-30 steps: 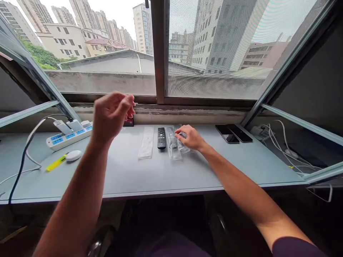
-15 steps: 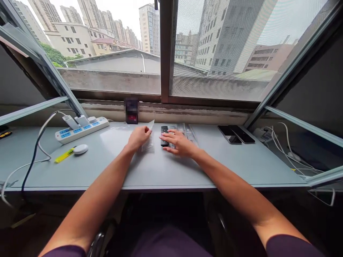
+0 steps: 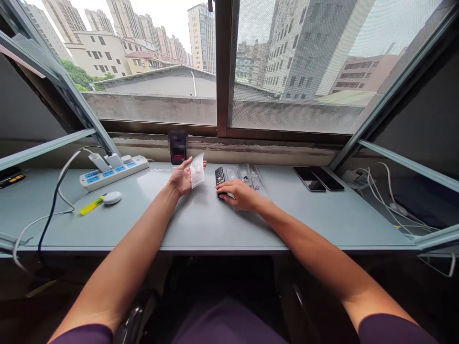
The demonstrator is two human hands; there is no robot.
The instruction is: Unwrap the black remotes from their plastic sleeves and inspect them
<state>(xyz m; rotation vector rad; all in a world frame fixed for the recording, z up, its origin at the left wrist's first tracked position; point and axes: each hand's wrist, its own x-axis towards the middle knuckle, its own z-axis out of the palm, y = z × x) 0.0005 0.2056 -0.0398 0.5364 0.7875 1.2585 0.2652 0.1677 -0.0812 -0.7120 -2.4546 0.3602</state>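
Two hands on the bench (image 3: 201,224) now: left hand (image 3: 181,177) gripping a clear plastic bag (image 3: 197,171) upright, just left of the black remote control (image 3: 219,176), right hand (image 3: 238,195) resting loosely, unclenched, over the remote's lower end.

A clear plastic bag (image 3: 197,171) showed a thin, glossy film, and the remote control (image 3: 219,176) beside it a black plastic body with a matt look. More clear plastic sleeves (image 3: 245,174) shone at the far side of the smooth, pale grey bench (image 3: 201,227), whose laminate top carried a soft sheen. At left, the power strip (image 3: 114,173) was smooth white plastic; at right, two phones (image 3: 317,178) had glossy black glass faces. The window frame (image 3: 223,67) was brown-finished metal holding fine mesh (image 3: 294,62), and the concrete ledge (image 3: 150,109) outside looked rough and weathered.
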